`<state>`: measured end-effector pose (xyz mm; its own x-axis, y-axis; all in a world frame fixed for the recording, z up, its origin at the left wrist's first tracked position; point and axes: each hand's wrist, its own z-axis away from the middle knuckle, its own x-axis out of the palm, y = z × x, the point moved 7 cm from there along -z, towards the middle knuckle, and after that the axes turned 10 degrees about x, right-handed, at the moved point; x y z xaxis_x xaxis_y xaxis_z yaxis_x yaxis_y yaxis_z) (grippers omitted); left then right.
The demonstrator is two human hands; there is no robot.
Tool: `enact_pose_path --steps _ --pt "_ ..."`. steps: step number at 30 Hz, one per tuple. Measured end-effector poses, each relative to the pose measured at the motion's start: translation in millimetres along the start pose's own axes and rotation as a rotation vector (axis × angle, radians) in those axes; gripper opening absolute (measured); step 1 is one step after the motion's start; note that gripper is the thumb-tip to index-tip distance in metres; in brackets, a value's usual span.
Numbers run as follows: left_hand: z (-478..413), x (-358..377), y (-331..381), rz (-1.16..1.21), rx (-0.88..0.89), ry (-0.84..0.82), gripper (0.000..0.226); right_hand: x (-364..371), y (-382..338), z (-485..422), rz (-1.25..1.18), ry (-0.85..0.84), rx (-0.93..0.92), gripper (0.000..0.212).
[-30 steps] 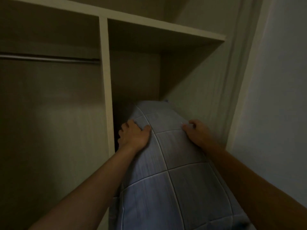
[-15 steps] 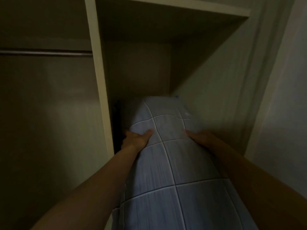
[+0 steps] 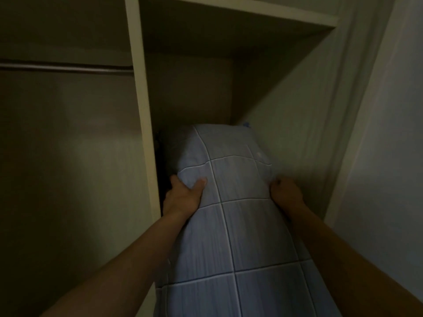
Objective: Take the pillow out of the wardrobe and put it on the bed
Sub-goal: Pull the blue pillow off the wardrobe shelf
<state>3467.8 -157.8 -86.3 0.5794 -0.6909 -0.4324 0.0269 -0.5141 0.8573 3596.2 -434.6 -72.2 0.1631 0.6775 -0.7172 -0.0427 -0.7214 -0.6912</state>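
Both hands have hold of the pillow (image 3: 229, 236). The left hand (image 3: 183, 197) grips its edge just right of the upright divider (image 3: 142, 110) of the wardrobe (image 3: 190, 92), thumb pressed onto the top face and fingers wrapped down round the side. The right hand (image 3: 285, 194) is curled into the opposite edge, farther right of the divider, its fingertips sunk in the fabric and mostly hidden.

The pillow is long, blue and quilted. Its far end lies inside the compartment right of the divider, under the shelf (image 3: 251, 10), and its near end reaches out past the divider's front edge toward the person, down to the bottom of the view. Left of the divider a hanging rail (image 3: 66, 68) crosses a dim compartment.

By my reading this is the withdrawal step: the grasp is made and the pillow is partly out, not yet free. The next move calls for a straight pull back along the divider until the far end clears the opening. Both grips need to be kept firm, since the soft filling is likely to sag between them. The fit looks snug — the pillow's right side sits close to the compartment's side wall (image 3: 297, 122) — so a corner may drag. After that comes a turn toward the bed, which is not in view.
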Motion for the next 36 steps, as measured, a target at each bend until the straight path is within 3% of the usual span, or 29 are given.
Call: enact_pose_path --steps 11,18,22,28,36 --pt "16.3 -9.4 -1.0 0.119 0.023 -0.085 0.096 -25.1 1.9 56.7 -0.168 0.182 0.036 0.031" --pt "16.2 -6.7 -2.5 0.064 0.106 -0.214 0.09 -37.3 -1.2 125.7 -0.215 0.345 0.096 0.023" --pt "23.4 -7.7 -2.3 -0.047 0.176 -0.303 0.081 -48.4 4.9 171.4 -0.259 0.467 0.147 0.019" --pt "63.2 -28.2 9.6 -0.136 0.299 -0.357 0.048 -67.7 10.3 238.2 -0.383 0.643 0.194 0.026" --pt "121.4 -40.4 15.8 0.047 0.376 -0.36 0.042 -109.2 7.3 308.0 -0.327 0.778 0.148 0.028"
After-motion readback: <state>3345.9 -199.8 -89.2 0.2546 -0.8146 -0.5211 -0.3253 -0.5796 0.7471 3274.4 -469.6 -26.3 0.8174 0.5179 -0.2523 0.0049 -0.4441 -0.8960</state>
